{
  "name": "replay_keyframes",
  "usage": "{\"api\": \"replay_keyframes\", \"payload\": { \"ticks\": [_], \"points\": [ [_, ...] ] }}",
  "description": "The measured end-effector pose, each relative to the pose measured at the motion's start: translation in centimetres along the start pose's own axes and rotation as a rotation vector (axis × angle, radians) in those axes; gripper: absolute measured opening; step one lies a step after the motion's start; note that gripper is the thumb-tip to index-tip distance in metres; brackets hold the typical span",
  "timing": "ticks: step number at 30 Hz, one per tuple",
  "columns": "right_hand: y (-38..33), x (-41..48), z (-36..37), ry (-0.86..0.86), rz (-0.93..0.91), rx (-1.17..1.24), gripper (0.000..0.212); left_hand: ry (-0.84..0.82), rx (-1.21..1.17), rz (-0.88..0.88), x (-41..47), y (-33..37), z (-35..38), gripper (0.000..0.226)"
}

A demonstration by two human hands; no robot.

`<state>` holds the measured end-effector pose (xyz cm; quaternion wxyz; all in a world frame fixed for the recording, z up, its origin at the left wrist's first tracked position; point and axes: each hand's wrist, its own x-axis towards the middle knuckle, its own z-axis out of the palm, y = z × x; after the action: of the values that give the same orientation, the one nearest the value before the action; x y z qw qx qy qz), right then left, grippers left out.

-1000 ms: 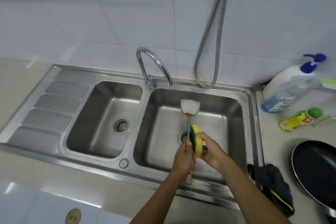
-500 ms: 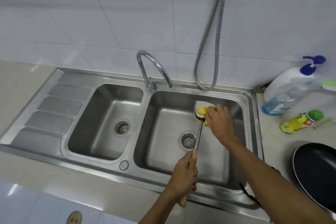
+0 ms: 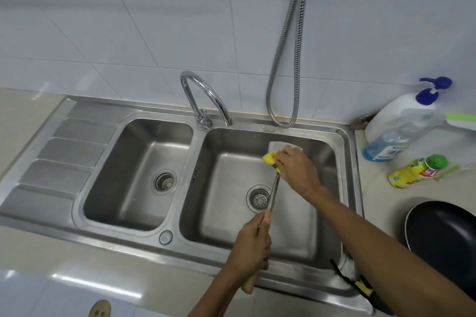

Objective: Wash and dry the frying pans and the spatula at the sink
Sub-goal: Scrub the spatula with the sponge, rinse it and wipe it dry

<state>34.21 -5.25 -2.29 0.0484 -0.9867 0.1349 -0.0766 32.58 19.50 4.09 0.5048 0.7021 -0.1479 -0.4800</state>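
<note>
Spatula [image 3: 275, 188] handle in left grip [image 3: 251, 247], sponge [image 3: 269, 158] on blade

Pump bottle [image 3: 394, 114], yellow bottle [image 3: 410, 174], hose [image 3: 283, 125]

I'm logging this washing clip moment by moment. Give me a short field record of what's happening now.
left hand: grips the spatula by its handle
right hand: holds the yellow sponge against the spatula blade
location: over the right basin
faucet: no water stream visible
frying pan: on the counter at right, untouched
</note>
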Motion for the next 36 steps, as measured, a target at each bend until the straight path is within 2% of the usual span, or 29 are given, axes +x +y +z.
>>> {"api": "replay_keyframes", "payload": {
  "ticks": [1, 4, 5, 8, 9, 11, 12, 13, 15, 16, 19, 23, 26, 28, 30, 32, 36],
  "points": [
    [1.0, 0.2, -0.3, -0.003, 0.034, 0.042, 0.003, 0.002, 0.009, 0.000, 0.0, -0.2, -0.3, 0.027],
    [2.2, 0.8, -1.1, 0.123, 0.388, 0.199, 0.006, -0.001, 0.013, -0.008, 0.0, -0.1, -0.4, 0.025],
    [1.1, 0.9, -1.1, 0.137, 0.404, 0.227, 0.003, -0.003, 0.000, -0.006, 0.1, 0.0, -0.4, 0.024],
    [-0.9, 1.1, -0.3, 0.082, 0.190, 0.215, 0.002, 0.001, -0.028, 0.013, 0.4, 0.6, -1.1, 0.024],
    [-0.2, 1.4, -0.5, 0.075, 0.218, 0.221, 0.000, 0.000, -0.025, 0.014, 0.4, 0.5, -1.3, 0.024],
    [1.7, 2.5, -1.1, 0.101, 0.429, 0.201, 0.004, -0.011, -0.006, 0.015, 0.2, 0.4, -1.5, 0.025],
    [1.9, 2.9, -1.3, 0.106, 0.460, 0.176, 0.003, -0.004, -0.011, 0.012, 0.0, 0.4, -1.5, 0.025],
    [1.5, 2.9, -1.2, 0.087, 0.390, 0.152, 0.001, 0.000, -0.019, 0.014, -0.1, 0.4, -1.5, 0.026],
    [0.7, 2.4, -0.6, 0.068, 0.133, 0.074, 0.001, -0.003, -0.025, 0.030, 0.2, 0.7, -2.0, 0.027],
    [0.9, 2.3, -0.7, 0.064, 0.127, 0.095, 0.004, -0.007, -0.024, 0.032, 0.4, 0.9, -2.2, 0.027],
    [1.5, 2.8, -1.2, 0.140, 0.411, 0.175, 0.010, -0.037, -0.008, 0.048, 0.7, 1.2, -2.4, 0.026],
    [-1.8, 2.0, -2.1, 0.055, 0.221, 0.387, 0.008, 0.046, -0.006, 0.082, 1.0, 1.2, -2.0, 0.026],
    [-3.2, 0.7, -3.2, 0.087, 0.322, 0.557, 0.011, 0.261, 0.197, 0.141, 2.3, 0.6, -2.6, 0.017],
    [-5.2, -1.1, -3.6, 0.031, 0.252, 0.580, 0.012, 0.327, 0.134, 0.137, 2.7, 0.7, -2.9, 0.025],
    [-7.5, -2.7, -3.8, -0.003, 0.153, 0.563, 0.012, 0.339, 0.122, 0.119, 2.8, 0.8, -2.9, 0.031],
    [-8.2, -3.3, -3.6, 0.014, 0.100, 0.498, 0.013, 0.387, 0.313, 0.158, 2.6, 0.1, -2.8, 0.030],
    [-5.6, -0.8, -4.3, 0.200, 0.128, 0.250, 0.006, 0.438, 0.567, 0.310, 0.8, -1.7, -2.4, 0.026]
  ]
}}
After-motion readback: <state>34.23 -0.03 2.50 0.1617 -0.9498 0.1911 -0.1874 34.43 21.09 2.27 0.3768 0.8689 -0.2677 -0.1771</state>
